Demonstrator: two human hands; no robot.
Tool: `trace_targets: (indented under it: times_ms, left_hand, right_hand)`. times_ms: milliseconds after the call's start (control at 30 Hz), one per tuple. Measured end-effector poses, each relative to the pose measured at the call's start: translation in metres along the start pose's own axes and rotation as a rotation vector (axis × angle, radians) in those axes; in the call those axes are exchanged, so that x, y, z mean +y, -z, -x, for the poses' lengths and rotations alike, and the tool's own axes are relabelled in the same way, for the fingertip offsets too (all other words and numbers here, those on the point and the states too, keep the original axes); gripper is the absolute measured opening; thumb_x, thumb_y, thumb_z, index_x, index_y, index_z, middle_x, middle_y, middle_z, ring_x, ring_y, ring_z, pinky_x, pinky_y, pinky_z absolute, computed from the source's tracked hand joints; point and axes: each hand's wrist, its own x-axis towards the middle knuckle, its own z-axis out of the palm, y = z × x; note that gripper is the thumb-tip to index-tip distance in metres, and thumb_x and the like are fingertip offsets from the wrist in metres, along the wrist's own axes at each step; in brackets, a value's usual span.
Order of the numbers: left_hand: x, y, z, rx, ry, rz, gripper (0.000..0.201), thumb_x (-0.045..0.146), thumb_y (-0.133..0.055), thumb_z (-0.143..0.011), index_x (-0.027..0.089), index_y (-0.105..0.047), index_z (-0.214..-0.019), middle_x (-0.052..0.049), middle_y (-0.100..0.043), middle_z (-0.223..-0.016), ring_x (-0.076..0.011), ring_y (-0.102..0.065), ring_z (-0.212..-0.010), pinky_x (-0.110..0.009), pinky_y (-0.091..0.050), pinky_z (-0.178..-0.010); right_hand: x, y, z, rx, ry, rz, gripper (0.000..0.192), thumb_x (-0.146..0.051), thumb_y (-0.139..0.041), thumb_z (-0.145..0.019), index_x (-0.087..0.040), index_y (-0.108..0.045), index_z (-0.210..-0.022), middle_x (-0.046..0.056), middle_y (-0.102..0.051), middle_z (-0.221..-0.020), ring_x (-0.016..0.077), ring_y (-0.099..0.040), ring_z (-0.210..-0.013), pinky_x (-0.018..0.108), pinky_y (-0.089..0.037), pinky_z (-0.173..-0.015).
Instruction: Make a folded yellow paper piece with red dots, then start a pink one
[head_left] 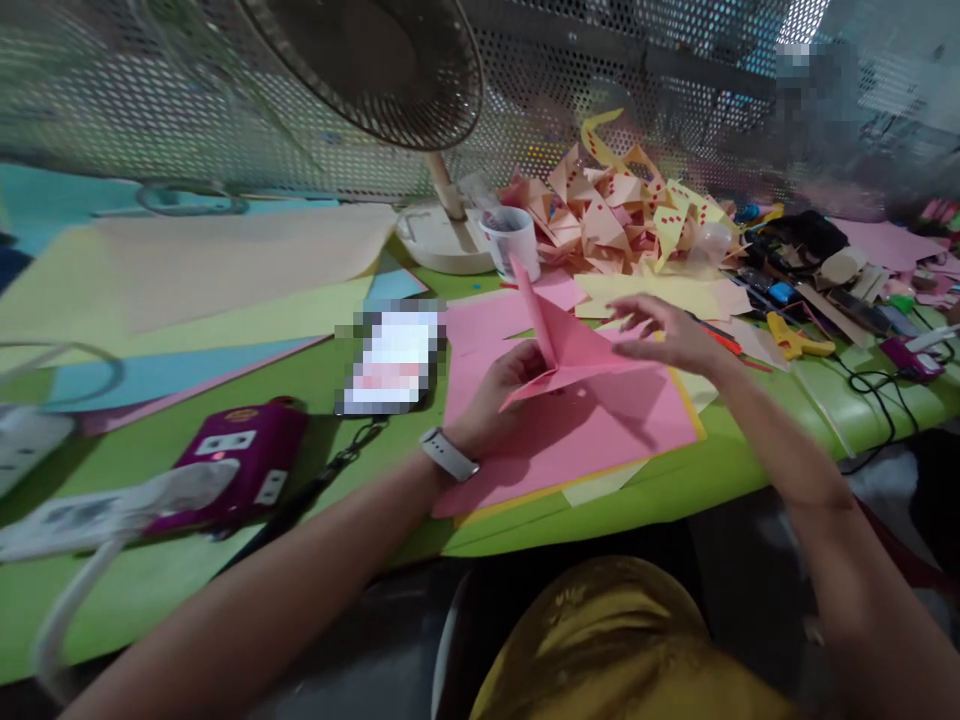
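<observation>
A folded piece of pink paper (574,345), with one flap standing up and a wide flat edge, is raised above a pink sheet (615,420) on the green table. My left hand (514,385), with a pale watch band at the wrist, pinches its left side. Near the paper's right tip is my right hand (664,335), its fingers spread and curved. Whether its thumb touches the paper I cannot tell. Yellow paper edges show from beneath the pink sheet.
A phone (397,355) lies left of the pink sheet, near a purple power adapter (244,455). Behind stand a fan (442,240) and a white cup (511,245). Folded paper pieces (607,215) are heaped at the back. Yellow-handled scissors (796,338) lie right.
</observation>
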Motion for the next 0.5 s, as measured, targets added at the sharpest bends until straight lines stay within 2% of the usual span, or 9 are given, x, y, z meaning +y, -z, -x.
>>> trace_targets:
  times_ms: [33, 100, 167, 233, 333, 433, 500]
  left_hand:
    - [0.001, 0.000, 0.000, -0.002, 0.000, 0.002, 0.049, 0.040, -0.090, -0.059, 0.020, -0.070, -0.099, -0.010, -0.076, -0.103, -0.0285, -0.071, -0.093, -0.037, -0.059, -0.081]
    - [0.001, 0.001, -0.002, -0.003, 0.011, -0.009, 0.047, 0.042, -0.089, -0.059, 0.021, -0.070, -0.097, -0.009, -0.076, -0.104, -0.0294, -0.071, -0.096, -0.037, -0.059, -0.082]
    - [-0.001, 0.005, -0.004, 0.017, 0.041, -0.016, 0.050, 0.041, -0.088, -0.060, 0.021, -0.069, -0.101, -0.009, -0.076, -0.105, -0.0305, -0.071, -0.101, -0.037, -0.059, -0.081]
    - [-0.003, 0.010, -0.005, 0.068, 0.059, -0.020, 0.054, 0.039, -0.087, -0.061, 0.023, -0.068, -0.109, -0.009, -0.076, -0.109, -0.0304, -0.070, -0.106, -0.036, -0.059, -0.082]
    - [-0.002, 0.014, -0.002, 0.145, 0.083, -0.075, 0.048, 0.035, -0.082, -0.066, 0.023, -0.072, -0.111, -0.007, -0.075, -0.113, -0.0304, -0.067, -0.114, -0.035, -0.057, -0.091]
    - [0.003, 0.007, 0.002, 0.076, 0.265, -0.159, 0.030, 0.031, -0.078, -0.070, 0.018, -0.076, -0.098, -0.010, -0.078, -0.104, -0.0324, -0.068, -0.111, -0.040, -0.056, -0.096]
    - [0.006, 0.000, 0.003, 0.011, 0.267, -0.074, 0.031, 0.030, -0.083, -0.068, 0.018, -0.073, -0.096, -0.011, -0.075, -0.115, -0.0311, -0.068, -0.113, -0.041, -0.056, -0.097]
  right_hand:
    - [0.007, -0.006, 0.000, -0.046, 0.004, 0.061, 0.050, -0.053, -0.080, -0.071, -0.018, -0.067, -0.104, 0.007, -0.067, -0.104, 0.0172, -0.060, -0.088, 0.029, -0.047, -0.074]
    - [0.016, -0.022, 0.002, -0.065, 0.050, 0.107, 0.036, -0.052, -0.072, -0.079, -0.017, -0.062, -0.077, 0.001, -0.060, -0.077, 0.0133, -0.053, -0.071, 0.027, -0.041, -0.066]
    - [0.019, -0.034, 0.004, -0.024, 0.088, 0.098, 0.046, -0.051, -0.061, -0.087, -0.020, -0.045, -0.058, -0.004, -0.042, -0.059, 0.0102, -0.039, -0.059, 0.026, -0.033, -0.060]
    - [0.020, -0.041, 0.005, 0.067, 0.090, 0.101, 0.050, -0.050, -0.057, -0.089, -0.021, -0.033, -0.056, -0.005, -0.031, -0.056, 0.0094, -0.030, -0.057, 0.027, -0.028, -0.057]
    - [0.022, -0.044, 0.004, 0.282, 0.062, 0.139, 0.050, -0.049, -0.057, -0.088, -0.022, -0.029, -0.057, -0.005, -0.027, -0.057, 0.0095, -0.027, -0.057, 0.027, -0.025, -0.057]
    - [0.028, -0.048, 0.003, 0.444, 0.025, 0.126, 0.047, -0.048, -0.056, -0.086, -0.023, -0.029, -0.058, -0.006, -0.025, -0.057, 0.0099, -0.027, -0.057, 0.027, -0.025, -0.057]
    - [0.032, -0.052, 0.002, 0.486, -0.002, 0.083, 0.042, -0.047, -0.057, -0.085, -0.023, -0.032, -0.061, -0.006, -0.027, -0.058, 0.0103, -0.029, -0.058, 0.026, -0.026, -0.057]
